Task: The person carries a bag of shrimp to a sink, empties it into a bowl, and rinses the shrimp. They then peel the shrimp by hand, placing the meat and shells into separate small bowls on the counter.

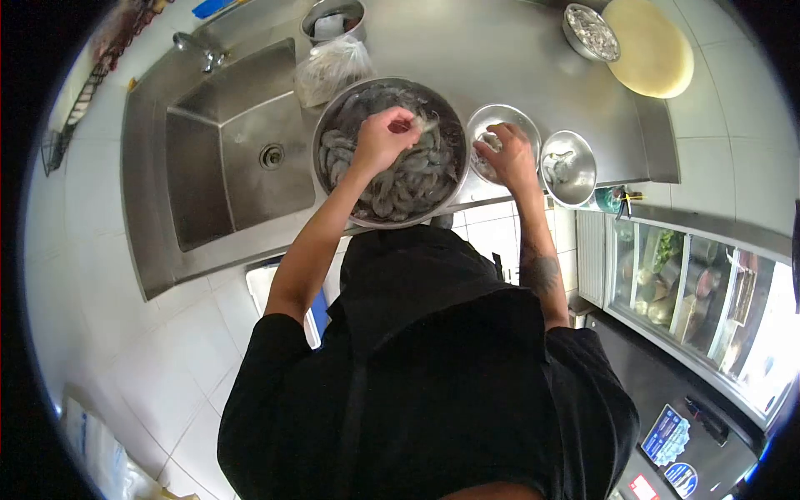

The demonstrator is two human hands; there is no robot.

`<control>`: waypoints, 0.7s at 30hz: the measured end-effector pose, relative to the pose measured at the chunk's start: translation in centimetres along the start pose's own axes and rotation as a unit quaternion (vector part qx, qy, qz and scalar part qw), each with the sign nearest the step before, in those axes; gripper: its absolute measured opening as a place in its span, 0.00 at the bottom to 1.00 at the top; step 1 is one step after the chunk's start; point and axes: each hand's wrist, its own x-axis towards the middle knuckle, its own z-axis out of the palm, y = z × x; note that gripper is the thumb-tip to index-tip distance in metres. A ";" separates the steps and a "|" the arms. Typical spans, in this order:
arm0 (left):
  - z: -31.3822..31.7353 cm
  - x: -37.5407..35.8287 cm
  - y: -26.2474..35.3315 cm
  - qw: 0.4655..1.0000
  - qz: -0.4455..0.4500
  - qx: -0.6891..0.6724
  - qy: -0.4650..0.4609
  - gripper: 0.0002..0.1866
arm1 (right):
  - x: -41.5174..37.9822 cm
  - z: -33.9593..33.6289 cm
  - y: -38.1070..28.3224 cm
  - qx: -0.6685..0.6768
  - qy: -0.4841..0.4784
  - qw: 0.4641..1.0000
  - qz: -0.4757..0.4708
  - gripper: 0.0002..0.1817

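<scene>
A large round metal bowl (321,154) full of raw grey shrimp (396,187) stands at the counter's front edge. Over it, my left hand (387,140) is closed, with a pale shrimp (427,125) pinched at its fingertips. My right hand (510,157) is above the smaller metal bowl (492,112) just to the right, its fingers curled together; whatever they hold is hidden. Some pale pieces lie in that bowl, partly covered by the hand. Further right, another small metal bowl (583,175) contains a few greyish pieces.
Left of the shrimp is a steel sink (196,171) with a tap (200,54). Behind the big bowl sit a plastic bag (333,71) and a metal pot (354,12). A filled bowl (592,33) and a round yellowish board (654,50) are at back right. A glass-door fridge (700,292) stands right.
</scene>
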 end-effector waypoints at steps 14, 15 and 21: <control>6.4 3.7 4.7 0.953 0.039 0.042 -0.297 0.11 | -0.3 -4.0 1.9 0.154 -0.107 0.976 -0.107 0.05; 6.6 3.8 4.8 0.948 0.042 0.095 -0.301 0.11 | -0.5 -4.3 2.2 0.185 -0.100 0.971 -0.109 0.04; 8.3 4.4 6.0 0.947 -0.049 0.013 -0.316 0.08 | -2.6 -4.2 4.3 0.301 -0.068 0.951 -0.001 0.06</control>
